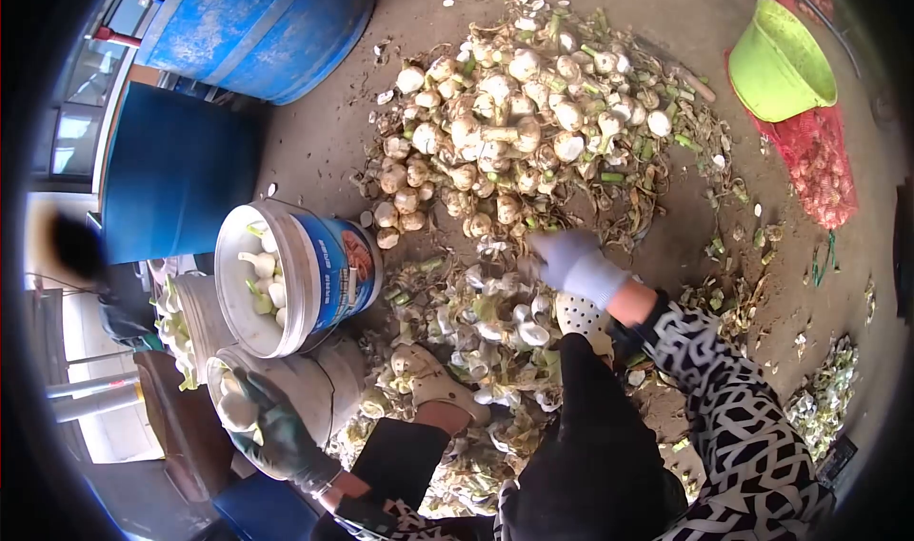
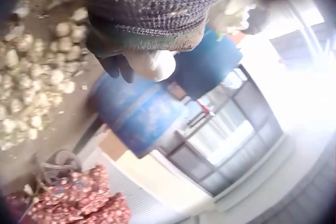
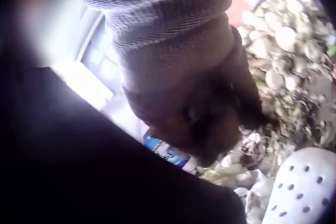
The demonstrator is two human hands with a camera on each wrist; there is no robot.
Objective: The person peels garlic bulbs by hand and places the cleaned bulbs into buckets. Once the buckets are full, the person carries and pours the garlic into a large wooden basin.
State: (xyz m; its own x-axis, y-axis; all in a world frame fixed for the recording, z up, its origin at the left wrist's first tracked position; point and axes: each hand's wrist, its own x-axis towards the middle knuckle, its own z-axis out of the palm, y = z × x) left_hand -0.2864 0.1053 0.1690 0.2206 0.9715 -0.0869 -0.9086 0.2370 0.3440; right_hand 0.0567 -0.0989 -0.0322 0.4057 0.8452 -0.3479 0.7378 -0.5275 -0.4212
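My left hand (image 1: pixel 278 434), in a dark green coated glove, holds white trimmed garlic bulbs (image 1: pixel 236 410) at the mouth of a white bucket (image 1: pixel 335 381). In the left wrist view, one pale garlic bulb (image 2: pixel 157 66) shows below the gloved fingers. My right hand (image 1: pixel 579 263), in a pale knit glove, is blurred at the near edge of a heap of garlic bulbs (image 1: pixel 495 112). Its fingers look curled in the right wrist view, but I cannot tell whether they hold anything.
A blue-labelled bucket (image 1: pixel 328 265) contains trimmed garlic. Peelings and cut stalks (image 1: pixel 486 312) lie around the clogs (image 1: pixel 428 379). Blue barrels (image 1: pixel 257 36) stand at the upper left. A lime-green bucket (image 1: pixel 781 65) sits on red mesh sacks (image 1: pixel 819 170) at right. Another person (image 1: pixel 124 303) is at left.
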